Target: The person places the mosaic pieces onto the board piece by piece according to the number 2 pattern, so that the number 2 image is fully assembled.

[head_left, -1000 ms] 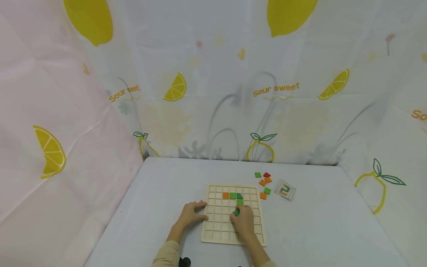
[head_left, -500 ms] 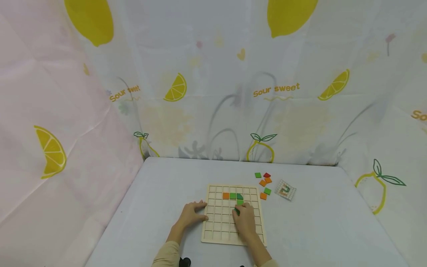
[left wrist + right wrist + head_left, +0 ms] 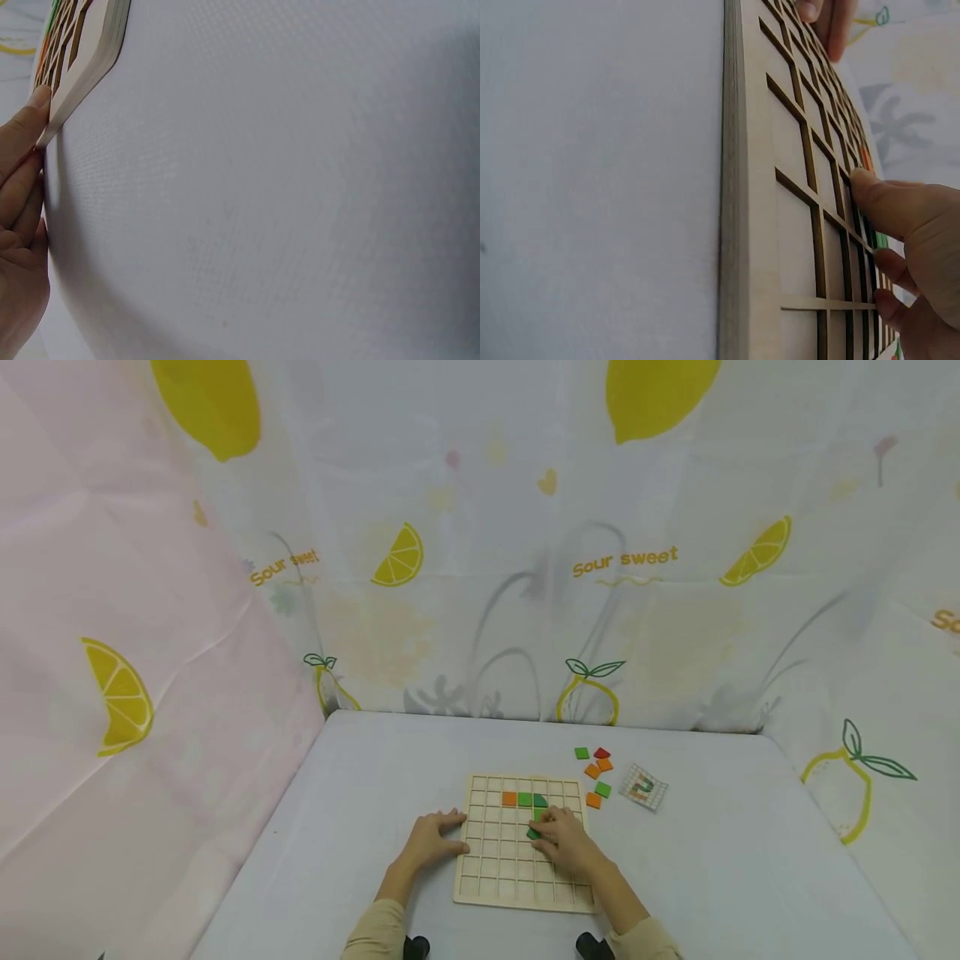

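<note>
A wooden grid board (image 3: 487, 887) lies on the white table. My left hand (image 3: 431, 842) rests at its left edge, the thumb on the rim and the fingers spread along the side; in the left wrist view the thumb (image 3: 39, 97) overlaps the board's edge. An orange tile (image 3: 510, 799), a light green tile (image 3: 525, 799) and a dark green tile with a rounded corner (image 3: 540, 800) fill a row near the top. Below that corner sits another light green tile (image 3: 538, 814). My right hand (image 3: 567, 842) holds a second dark green tile (image 3: 532, 833) between thumb and fingertips, low over the grid.
Right of the board lie loose tiles: a green one (image 3: 581, 752), a red one (image 3: 602, 752), several orange ones (image 3: 593, 800) and another green one (image 3: 603, 790). Beside them is a small pattern card (image 3: 643, 787). A lemon-print cloth (image 3: 480, 635) hangs behind the table.
My right hand has turned, its wrist and forearm swinging to the right, with the fingertips still around the dark green tile. The left hand keeps its place on the board's edge.
</note>
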The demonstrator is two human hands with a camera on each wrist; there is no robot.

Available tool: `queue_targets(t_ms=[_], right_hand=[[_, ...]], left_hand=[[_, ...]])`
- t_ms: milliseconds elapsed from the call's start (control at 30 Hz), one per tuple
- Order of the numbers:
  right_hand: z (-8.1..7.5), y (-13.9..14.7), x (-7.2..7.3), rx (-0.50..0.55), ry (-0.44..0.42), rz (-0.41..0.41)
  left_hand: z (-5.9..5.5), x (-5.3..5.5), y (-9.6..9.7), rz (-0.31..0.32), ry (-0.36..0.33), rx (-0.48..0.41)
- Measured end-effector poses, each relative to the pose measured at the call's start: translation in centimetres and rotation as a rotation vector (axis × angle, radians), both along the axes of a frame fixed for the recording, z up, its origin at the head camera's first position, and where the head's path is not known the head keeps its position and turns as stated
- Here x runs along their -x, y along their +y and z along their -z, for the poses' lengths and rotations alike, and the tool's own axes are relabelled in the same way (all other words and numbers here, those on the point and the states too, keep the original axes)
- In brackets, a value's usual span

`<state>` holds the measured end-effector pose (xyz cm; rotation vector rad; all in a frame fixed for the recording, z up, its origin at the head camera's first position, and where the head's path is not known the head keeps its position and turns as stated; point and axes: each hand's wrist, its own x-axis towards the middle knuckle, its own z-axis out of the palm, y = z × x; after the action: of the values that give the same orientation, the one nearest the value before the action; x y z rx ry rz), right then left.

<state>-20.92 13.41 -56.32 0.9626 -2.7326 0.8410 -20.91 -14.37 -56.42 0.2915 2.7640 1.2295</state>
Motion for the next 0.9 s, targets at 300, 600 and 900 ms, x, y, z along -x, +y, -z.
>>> queue_targets(t_ms=[300,600,900], right_hand=[[1.2,0.4,0.9,0.088,0.066,0.000],[2.5,-0.5,0.1,0.238,0.230,0.118],[3.0,-1.0,-0.1,0.277,0.357,0.120]], left_hand=[[0.0,0.1,0.0,-0.004,-0.014,-0.008],[-0.1,0.0,0.1,0.002,0.014,0.009],[0.1,-0.1,0.0,0.006,0.019,0.006]])
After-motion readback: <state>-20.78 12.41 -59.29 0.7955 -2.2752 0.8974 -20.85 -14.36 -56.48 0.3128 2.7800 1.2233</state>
